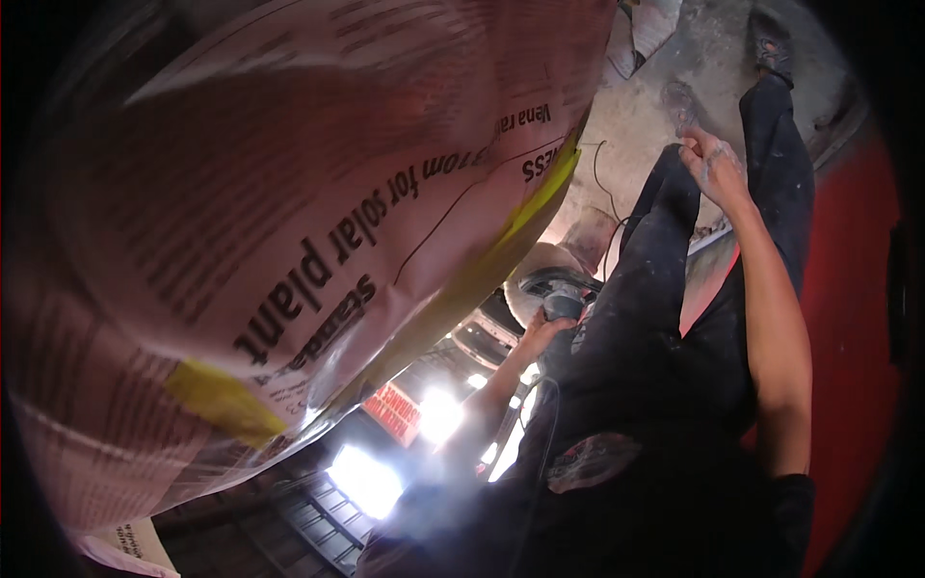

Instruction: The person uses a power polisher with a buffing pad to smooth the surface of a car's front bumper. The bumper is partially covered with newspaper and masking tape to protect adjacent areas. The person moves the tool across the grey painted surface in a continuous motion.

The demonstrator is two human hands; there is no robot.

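My left hand (541, 338) is wrapped round the dark body of a power tool (563, 304), which looks like a sander or polisher. It is held low beside my left leg, and its underside cannot be made out. My right hand (715, 166) hangs in front of my right leg, away from the tool. Its fingers are curled together, with whitish smears on the skin; anything between them is too small to name. At the left, close by, bulges a large form covered with newspaper (318, 212) and shiny plastic, edged with yellow tape (541, 202).
A red panel (853, 318) stands close along my right side. Thin dark cable (599, 173) runs over the dusty concrete floor (665, 67). Bright lamps (366, 480) shine at the lower left, near a red sign (392, 412).
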